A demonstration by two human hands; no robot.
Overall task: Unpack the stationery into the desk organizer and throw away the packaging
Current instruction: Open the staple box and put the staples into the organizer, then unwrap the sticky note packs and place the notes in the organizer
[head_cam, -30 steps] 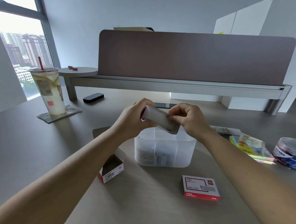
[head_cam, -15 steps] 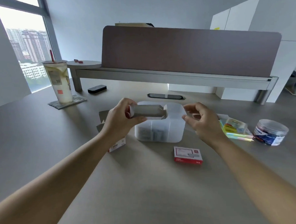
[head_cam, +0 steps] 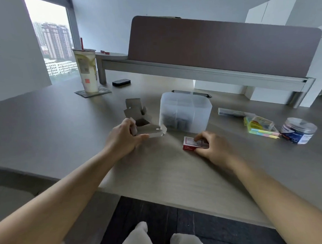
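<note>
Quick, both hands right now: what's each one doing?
Left hand: grips an empty opened carton.
Right hand: fingers curled round the red staple box on the desk.

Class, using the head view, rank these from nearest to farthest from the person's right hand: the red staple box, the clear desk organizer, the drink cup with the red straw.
Measured from the right hand:
1. Red staple box: under its fingers, on the near desk.
2. Clear desk organizer: just behind, centre.
3. Drink cup: far left, by the window.

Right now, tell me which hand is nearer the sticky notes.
Right. The right hand grips the red staple box, left of the sticky notes; the left hand is farther left, past the organizer.
</note>
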